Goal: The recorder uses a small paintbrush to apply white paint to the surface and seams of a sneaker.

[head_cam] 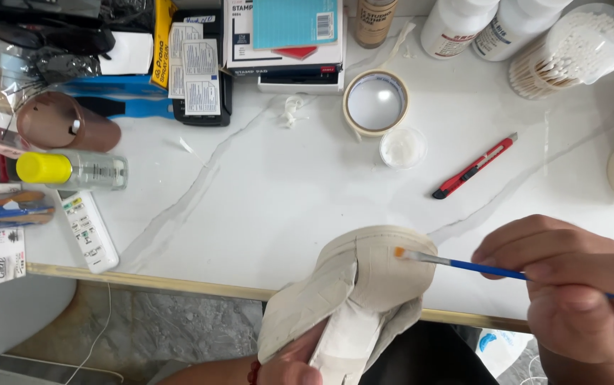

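Observation:
My left hand (289,365) is pushed inside a cream-coloured shoe (364,285) wrapped in masking tape, holding it up at the table's near edge; only the wrist and a red bead bracelet show. My right hand (578,292) pinches a blue-handled paintbrush (478,267) whose orange bristle tip touches the taped top of the shoe.
On the white marble table (271,192) lie a masking tape roll (375,102), a small clear cup (403,147), a red utility knife (474,166), a cotton swab tub (570,50), white bottles (456,25), a yellow-capped bottle (71,170), a remote control (89,229) and stacked boxes (285,43).

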